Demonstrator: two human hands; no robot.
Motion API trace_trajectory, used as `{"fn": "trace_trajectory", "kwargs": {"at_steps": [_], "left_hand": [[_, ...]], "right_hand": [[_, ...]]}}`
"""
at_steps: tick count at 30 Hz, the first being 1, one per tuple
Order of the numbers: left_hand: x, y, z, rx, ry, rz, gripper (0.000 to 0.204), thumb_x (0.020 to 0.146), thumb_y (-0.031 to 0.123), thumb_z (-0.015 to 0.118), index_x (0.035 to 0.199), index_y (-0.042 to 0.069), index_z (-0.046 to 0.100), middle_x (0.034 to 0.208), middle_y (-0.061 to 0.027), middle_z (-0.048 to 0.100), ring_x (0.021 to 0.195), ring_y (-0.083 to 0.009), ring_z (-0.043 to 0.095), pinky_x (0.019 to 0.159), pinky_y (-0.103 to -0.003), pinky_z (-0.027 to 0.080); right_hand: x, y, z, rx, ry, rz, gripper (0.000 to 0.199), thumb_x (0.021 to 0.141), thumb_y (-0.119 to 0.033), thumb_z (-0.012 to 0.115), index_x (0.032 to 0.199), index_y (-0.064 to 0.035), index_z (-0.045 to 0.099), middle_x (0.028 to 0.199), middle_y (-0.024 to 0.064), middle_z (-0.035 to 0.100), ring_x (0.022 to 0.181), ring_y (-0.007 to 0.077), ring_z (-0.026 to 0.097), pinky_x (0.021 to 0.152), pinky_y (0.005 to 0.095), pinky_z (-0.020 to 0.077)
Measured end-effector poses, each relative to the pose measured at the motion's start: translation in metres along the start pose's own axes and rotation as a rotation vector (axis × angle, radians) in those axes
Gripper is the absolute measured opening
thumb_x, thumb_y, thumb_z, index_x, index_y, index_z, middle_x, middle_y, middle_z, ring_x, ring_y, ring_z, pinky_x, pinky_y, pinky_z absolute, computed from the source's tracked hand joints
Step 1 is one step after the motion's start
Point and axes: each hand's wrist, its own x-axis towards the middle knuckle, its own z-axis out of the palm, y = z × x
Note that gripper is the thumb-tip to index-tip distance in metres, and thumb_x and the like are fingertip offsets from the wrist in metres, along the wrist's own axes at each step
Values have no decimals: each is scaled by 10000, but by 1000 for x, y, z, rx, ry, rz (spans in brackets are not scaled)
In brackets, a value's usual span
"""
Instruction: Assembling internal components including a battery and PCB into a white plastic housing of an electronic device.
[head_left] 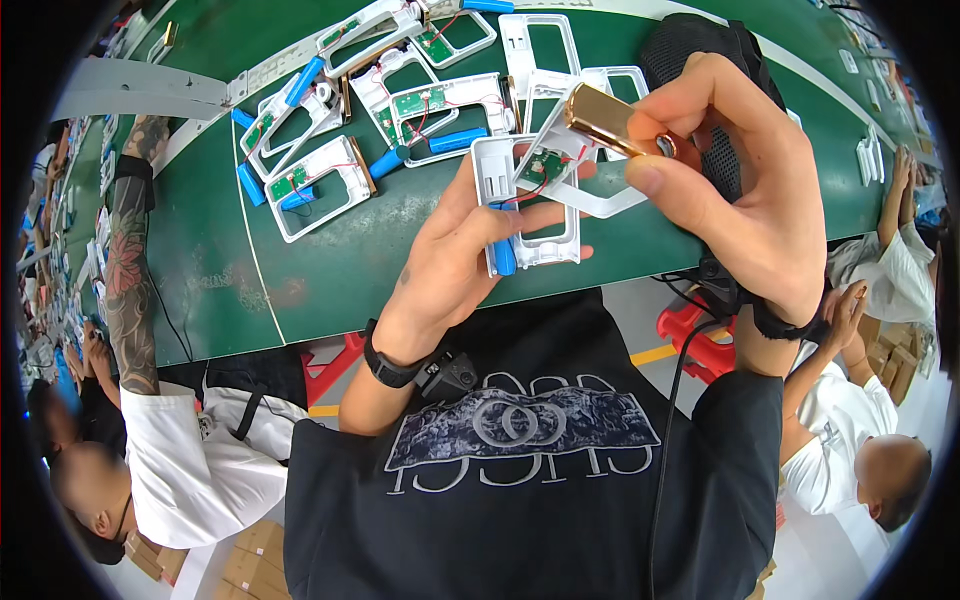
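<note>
My left hand point(435, 255) is closed around a white plastic housing half point(492, 172) with a rectangular opening. A blue cylindrical battery point(505, 255) lies along it, beside my thumb. A second white frame point(610, 205), tilted, overlaps the housing, with a small green circuit board point(545, 165) and red wires near the overlap. Raised at the right, my right hand point(765, 180) pinches a shiny gold-coloured piece point(600, 118) between thumb and fingers. The gold piece lies over the tilted frame's upper edge; I cannot tell whether they are joined.
Several similar white housings point(335, 165) with boards, wires and blue batteries point(458, 140) lie across the green table point(220, 290). A black mesh bag point(725, 150) sits behind my right hand. A tattooed arm point(128, 260) rests at left; another person point(840, 400) sits at right.
</note>
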Motion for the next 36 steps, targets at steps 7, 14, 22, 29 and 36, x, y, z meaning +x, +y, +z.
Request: {"fn": "trace_trajectory", "kwargs": {"at_steps": [7,14,22,29,36], "left_hand": [[-3,1,5,-11,-19,11,640,877,-28,343,1500,47,215,1434,-231,412,1254,-415,528,949,-570,533],[0,3,10,-37,43,18,624,886,0,362,1493,27,220,1431,-229,418,1225,-398,545,929,-563,547],[6,-1,3,-56,-44,-31,561,944,74,379,1484,28,235,1414,-217,452,1237,-355,545,918,-542,558],[6,-17,-5,-264,-45,-78,442,1040,252,400,1423,35,348,1340,-147,509,1211,-286,566,929,-492,557],[14,-31,-4,-101,223,-73,377,1057,319,408,1255,26,541,1124,-54,600,1007,-157,605,865,-345,531]], "right_hand": [[-7,-11,-1,-216,-16,-320,374,709,-144,828,973,37,635,870,90,609,730,186,532,657,266,397],[-26,-2,17,-290,93,-543,425,671,-141,860,1000,29,651,898,117,621,761,241,579,657,314,437],[-35,8,23,-192,155,-395,440,678,-162,859,1013,28,647,914,138,610,814,252,589,672,329,453],[-44,14,31,-154,150,-341,421,691,-145,850,1006,38,640,919,137,601,821,236,579,685,321,447],[-46,21,32,-172,119,-299,407,692,-106,841,1003,50,628,912,125,593,800,206,559,686,286,428]]}}
